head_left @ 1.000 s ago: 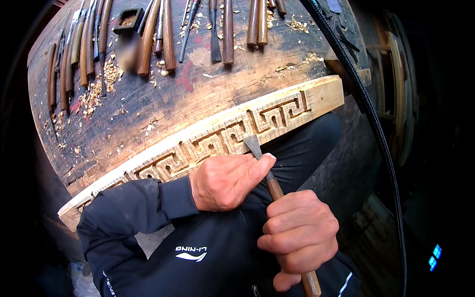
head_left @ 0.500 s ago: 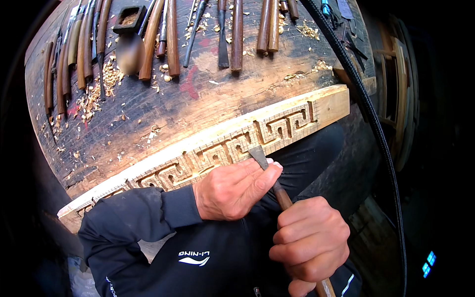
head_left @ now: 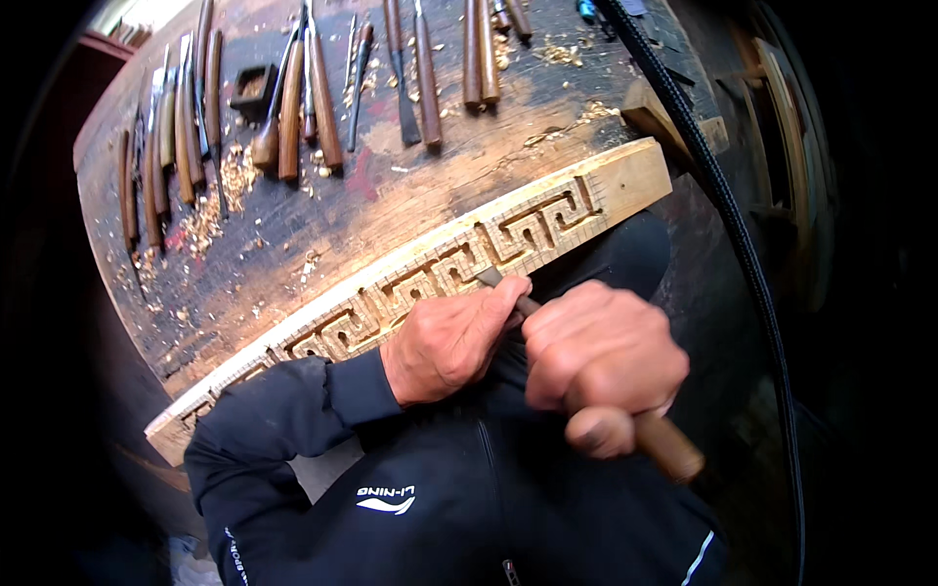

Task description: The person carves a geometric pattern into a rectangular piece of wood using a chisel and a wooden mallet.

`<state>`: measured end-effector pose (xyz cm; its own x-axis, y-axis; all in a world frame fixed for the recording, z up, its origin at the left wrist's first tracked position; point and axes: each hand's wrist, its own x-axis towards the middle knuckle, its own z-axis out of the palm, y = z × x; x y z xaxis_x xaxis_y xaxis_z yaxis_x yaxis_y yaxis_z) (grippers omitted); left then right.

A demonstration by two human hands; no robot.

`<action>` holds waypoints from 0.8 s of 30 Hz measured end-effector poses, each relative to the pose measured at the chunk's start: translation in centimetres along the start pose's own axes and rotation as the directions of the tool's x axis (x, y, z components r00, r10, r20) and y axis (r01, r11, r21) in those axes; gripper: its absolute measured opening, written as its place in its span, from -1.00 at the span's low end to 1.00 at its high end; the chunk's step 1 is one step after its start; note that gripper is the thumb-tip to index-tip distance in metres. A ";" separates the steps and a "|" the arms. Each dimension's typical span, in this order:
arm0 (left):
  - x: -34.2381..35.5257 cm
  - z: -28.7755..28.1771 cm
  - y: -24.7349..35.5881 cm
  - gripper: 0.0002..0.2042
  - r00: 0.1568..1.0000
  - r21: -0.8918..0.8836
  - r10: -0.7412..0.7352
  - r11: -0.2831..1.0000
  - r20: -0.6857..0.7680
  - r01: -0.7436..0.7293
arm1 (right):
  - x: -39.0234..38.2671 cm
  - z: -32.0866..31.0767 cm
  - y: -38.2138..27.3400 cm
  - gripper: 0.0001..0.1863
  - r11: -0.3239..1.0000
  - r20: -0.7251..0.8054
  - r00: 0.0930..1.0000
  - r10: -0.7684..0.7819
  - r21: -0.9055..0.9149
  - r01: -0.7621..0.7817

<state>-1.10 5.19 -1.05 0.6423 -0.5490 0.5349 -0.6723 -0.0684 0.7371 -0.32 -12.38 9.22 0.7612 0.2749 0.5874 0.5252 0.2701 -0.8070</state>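
Note:
A long pale board [head_left: 635, 181] lies slantwise along the bench's near edge, carved with an angular meander over a pencilled grid. My left hand [head_left: 440, 347] is closed near it, thumb and fingers on the flat-bladed chisel [head_left: 489, 275], whose tip is at the carved face around the middle. My right hand [head_left: 606, 356] wraps round the same chisel's wooden handle, lower and to the right; the handle's butt [head_left: 674, 449] sticks out below the fist, slightly blurred. My left dark sleeve hides part of the board's left end.
Rows of wooden-handled carving tools [head_left: 425, 98] lie among shavings on the worn bench [head_left: 410, 195]. A small dark square box [head_left: 244, 98] stands among them. A thick braided cable [head_left: 735, 234] hangs down the right side, beside curved wooden pieces [head_left: 796, 186].
My right hand has moved up toward the board and turned, showing more of the handle's butt. My left hand has shifted slightly upward in the picture, as has the board's right end.

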 end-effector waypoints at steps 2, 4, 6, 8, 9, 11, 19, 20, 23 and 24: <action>0.1 -0.3 0.5 -0.45 0.997 -0.011 0.031 0.999 0.065 -0.030 | -0.8 -0.7 -1.0 -0.44 1.000 0.149 0.988 -0.029 0.010 0.028; 0.3 -0.3 0.6 -0.46 0.993 -0.010 0.072 0.997 0.098 -0.072 | -1.5 -0.9 -1.9 -0.42 0.996 0.125 0.988 -0.089 -0.004 0.090; 0.5 0.5 1.4 -0.44 0.994 0.036 0.095 0.995 0.054 -0.097 | -2.5 -1.3 -2.5 -0.38 0.989 0.034 0.989 -0.145 0.007 0.145; 0.8 0.6 2.5 -0.39 0.990 0.004 0.118 0.993 0.081 -0.119 | -3.8 -0.1 -3.0 -0.34 0.983 -0.097 0.979 -0.177 0.028 0.180; 0.6 1.0 2.6 -0.36 0.988 -0.003 0.136 0.991 0.073 -0.136 | -4.2 0.2 -3.2 -0.31 0.981 -0.124 0.975 -0.184 0.035 0.190; 0.3 1.1 2.3 -0.36 0.984 -0.028 0.163 0.987 0.071 -0.161 | -5.0 0.3 -3.6 -0.32 0.982 -0.120 0.977 -0.179 0.041 0.185; 0.5 0.0 1.7 -0.35 0.985 -0.131 0.099 0.988 0.141 -0.081 | -4.7 0.7 -3.2 -0.30 0.983 -0.102 0.978 -0.182 -0.002 0.183; 0.3 0.1 1.6 -0.36 0.988 -0.129 0.093 0.989 0.122 -0.077 | -4.6 0.5 -3.0 -0.34 0.983 -0.082 0.980 -0.180 0.019 0.182; 0.2 0.3 1.5 -0.37 0.995 -0.105 0.076 0.992 0.072 -0.068 | -4.5 0.7 -2.4 -0.34 0.986 -0.097 0.982 -0.163 0.022 0.165; 0.2 0.3 1.5 -0.37 0.996 -0.088 0.074 0.994 0.058 -0.069 | -4.3 0.9 -2.3 -0.31 0.988 -0.104 0.983 -0.153 -0.002 0.153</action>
<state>-2.07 4.69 0.02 0.5683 -0.5999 0.5632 -0.6798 0.0433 0.7321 -5.16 -13.36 8.60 0.7075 0.1325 0.6941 0.6365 0.3071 -0.7074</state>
